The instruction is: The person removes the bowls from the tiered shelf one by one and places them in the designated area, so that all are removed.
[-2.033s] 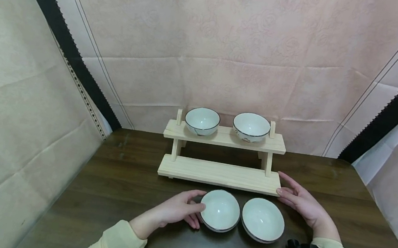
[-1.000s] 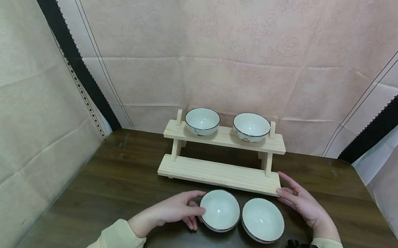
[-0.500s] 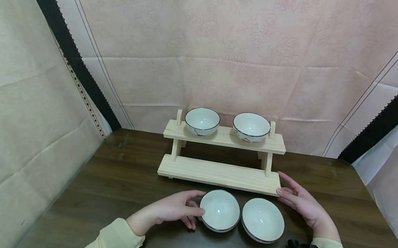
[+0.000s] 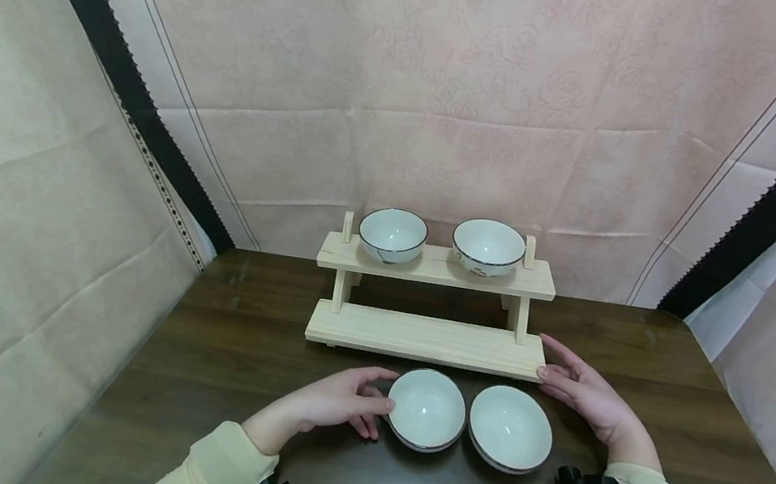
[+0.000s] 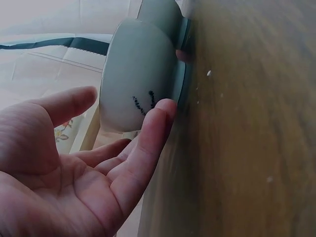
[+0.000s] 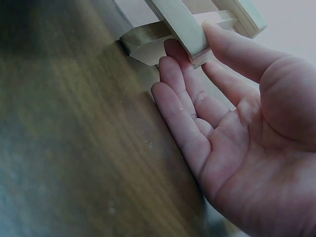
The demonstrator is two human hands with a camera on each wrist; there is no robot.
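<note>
Two white bowls with dark rims stand upright side by side on the table, a left bowl (image 4: 426, 409) and a right bowl (image 4: 511, 428). My left hand (image 4: 343, 400) lies round the left side of the left bowl, fingers loosely bent. In the left wrist view, the thumb tip is just off the rim and a fingertip is at the bowl's lower side, near a dark painted sprig. My right hand (image 4: 584, 395) holds the right end of a two-tier wooden rack (image 4: 427, 339), thumb at the lower shelf's front corner and fingers at its end and underside.
On the rack's upper shelf sit two more white bowls, one left (image 4: 392, 236) and one right (image 4: 489, 247). The brown wooden table (image 4: 259, 323) runs back to a pale patterned cloth (image 4: 448, 119). Cloth also hangs at both sides.
My left hand has eased slightly left, its thumb drawing back from over the left bowl's rim to its edge. My right hand, the rack and the bowls keep their places.
</note>
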